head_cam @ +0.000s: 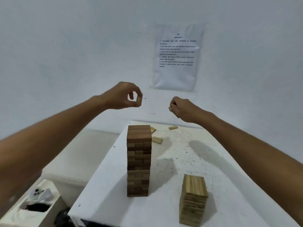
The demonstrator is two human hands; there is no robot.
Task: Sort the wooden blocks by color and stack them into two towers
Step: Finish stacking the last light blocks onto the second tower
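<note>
Working left to right across the view. Far left, low: a white box (41, 208) with a dark opening stands beside the bench (188, 161), with a small white object with dark dots on top of it; I cannot tell what that is.

My left hand (124, 95) is raised well above the bench, thumb and forefinger curled into a ring and pinching a small light block (139, 101) by its end.

Below it, on the bench: dark tower (139, 161), tall, upright, layers crossing alternately, top layer of dark blocks complete.

Behind the dark tower, toward the far edge of the bench: a few loose light blocks (157, 139) lying flat, one (173, 127) apart near the back edge.

My right hand (182, 108) is also raised, fingers curled in around what looks like a light block; only a small bit of it shows at the fingertips.

Near right, at the front of the bench: light tower (193, 200), shorter than the dark one, well apart from it, top layer of pale blocks running away from me.

Wall behind: a printed sheet (177, 58), text too blurred to read.
</note>
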